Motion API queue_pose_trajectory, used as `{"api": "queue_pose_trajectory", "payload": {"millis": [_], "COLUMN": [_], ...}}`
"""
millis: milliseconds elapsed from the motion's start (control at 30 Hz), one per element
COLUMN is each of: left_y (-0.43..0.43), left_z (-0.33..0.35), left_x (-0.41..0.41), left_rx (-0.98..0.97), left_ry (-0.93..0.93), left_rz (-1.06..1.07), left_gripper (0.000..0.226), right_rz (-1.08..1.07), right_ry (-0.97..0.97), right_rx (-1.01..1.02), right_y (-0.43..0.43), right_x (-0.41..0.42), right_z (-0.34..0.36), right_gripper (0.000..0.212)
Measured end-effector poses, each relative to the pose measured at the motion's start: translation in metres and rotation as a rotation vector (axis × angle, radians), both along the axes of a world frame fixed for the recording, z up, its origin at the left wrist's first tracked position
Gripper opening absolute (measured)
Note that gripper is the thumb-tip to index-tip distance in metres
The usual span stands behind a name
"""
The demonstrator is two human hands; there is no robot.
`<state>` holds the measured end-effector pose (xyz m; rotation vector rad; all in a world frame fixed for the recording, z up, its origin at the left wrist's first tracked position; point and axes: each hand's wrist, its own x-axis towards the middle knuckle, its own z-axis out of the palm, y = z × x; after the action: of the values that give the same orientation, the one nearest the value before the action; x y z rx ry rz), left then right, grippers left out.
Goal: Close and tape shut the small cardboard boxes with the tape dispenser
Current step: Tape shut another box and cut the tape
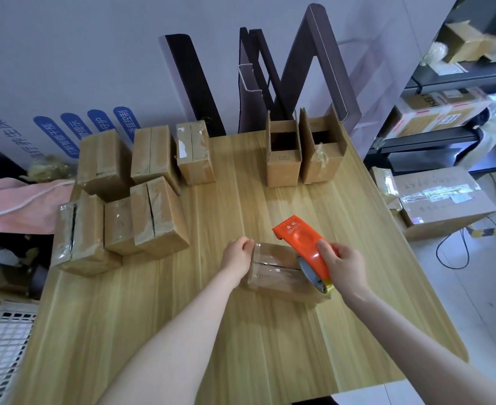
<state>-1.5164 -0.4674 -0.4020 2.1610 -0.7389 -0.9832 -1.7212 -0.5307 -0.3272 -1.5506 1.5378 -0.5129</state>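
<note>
Taping step: the small brown cardboard box [273, 257] lies on the light wooden table [211, 331]. The left hand [238, 255] curls round its left end — the right hand [346, 266] grips the orange plastic tape dispenser [301, 239] at its right end. Next, likely: sever the tape and press it flat.

- A single view comes from a camera worn on the person's head, which sits above the near edge of the wooden table [241, 331].
- It faces forward and steeply down, so the tabletop fills the middle of the frame and both forearms enter from the bottom edge.
- It is close to the work: the left hand [236, 254] and right hand [346, 266] lie just below the frame's centre.
- The wide lens bends straight lines, so the wall [95, 54] beyond the table and the shelving [445, 135] at the right lean outward.
</note>
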Motion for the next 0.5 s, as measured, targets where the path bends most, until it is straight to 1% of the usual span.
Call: {"api": "queue_pose_trajectory", "payload": {"millis": [33, 67, 100, 133, 167, 200, 233, 267, 300, 333, 367, 400, 500], "left_y": [0.000, 0.001, 0.000, 0.000, 0.002, 0.006, 0.012, 0.017, 0.022, 0.027, 0.031, 0.033, 0.030], "left_z": [0.002, 0.003, 0.003, 0.004, 0.005, 0.009, 0.015, 0.018, 0.016, 0.013, 0.007, 0.001, -0.010], "left_x": [-0.004, -0.008, -0.009, -0.009, -0.010, -0.013, -0.019, -0.027, -0.035, -0.044, -0.052, -0.056, -0.051], "left_rx": [-0.037, -0.054, -0.062, -0.073, -0.102, -0.172, -0.300, -0.397, -0.430, -0.405, -0.346, -0.289, -0.258], "left_ry": [0.181, 0.290, 0.290, 0.156, -0.054, -0.266, -0.423, -0.516, -0.552, -0.527, -0.452, -0.353, -0.124], "left_rz": [0.086, 0.153, 0.185, 0.187, 0.199, 0.225, 0.245, 0.202, 0.100, -0.015, -0.103, -0.136, -0.058], "left_gripper": [0.027, 0.026, 0.023, 0.020, 0.019, 0.023, 0.028, 0.032, 0.037, 0.043, 0.049, 0.053, 0.056], "right_rz": [-0.002, -0.004, -0.006, -0.007, -0.007, -0.007, -0.009, -0.011, -0.013, -0.012, -0.011, -0.009, -0.019], "right_ry": [-0.006, -0.009, -0.011, -0.012, -0.012, -0.012, -0.010, -0.009, -0.009, -0.011, -0.015, -0.016, -0.029], "right_rx": [0.000, -0.002, 0.000, 0.002, 0.006, 0.007, 0.006, 0.002, 0.001, 0.001, -0.001, -0.004, -0.004], "right_y": [0.000, 0.001, 0.001, 0.001, 0.000, 0.000, 0.000, 0.000, 0.001, 0.001, 0.001, 0.001, -0.001], "right_x": [0.000, -0.001, -0.001, -0.001, 0.000, 0.000, 0.000, 0.000, -0.001, 0.000, 0.000, 0.000, 0.000], "right_z": [0.000, -0.001, -0.001, 0.000, -0.001, -0.001, -0.001, -0.002, -0.002, -0.001, -0.002, -0.001, -0.003], "right_gripper": [0.044, 0.044, 0.044, 0.044, 0.045, 0.045, 0.046, 0.046, 0.046, 0.047, 0.047, 0.046, 0.047]}}
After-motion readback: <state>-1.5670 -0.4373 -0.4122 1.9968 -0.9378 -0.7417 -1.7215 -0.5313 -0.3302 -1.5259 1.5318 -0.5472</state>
